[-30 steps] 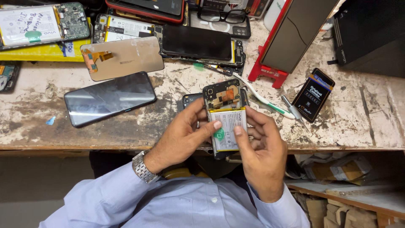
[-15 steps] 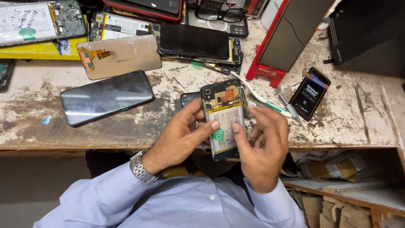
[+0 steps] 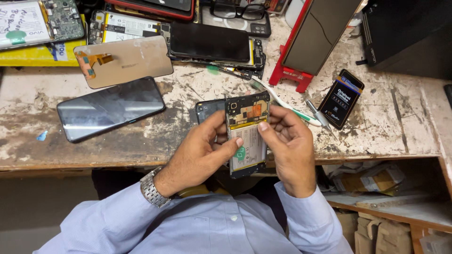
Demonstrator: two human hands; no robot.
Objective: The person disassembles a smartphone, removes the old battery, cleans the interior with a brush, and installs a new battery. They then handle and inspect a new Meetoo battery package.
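Note:
Both my hands hold an opened phone point(image 3: 248, 120) upright over the front edge of a worn workbench point(image 3: 376, 136); its back is off, showing a white battery and an orange circuit part. My left hand point(image 3: 205, 150) grips the phone's left side, thumb pressing on the battery. My right hand point(image 3: 287, 146) grips the right side, thumb on the battery's upper part. A dark back cover point(image 3: 209, 109) lies on the bench just behind my left hand.
A black phone screen point(image 3: 110, 108) and a bronze display panel point(image 3: 125, 60) lie at the left. Several opened phones and eyeglasses point(image 3: 238, 9) line the back. A red stand point(image 3: 294, 75), a small dark packet point(image 3: 343, 99) and a thin tool point(image 3: 318, 115) are at the right. Shelves sit lower right.
The phone and both hands have stayed nearly in place; my thumbs have shifted slightly on the battery. The view has moved a little.

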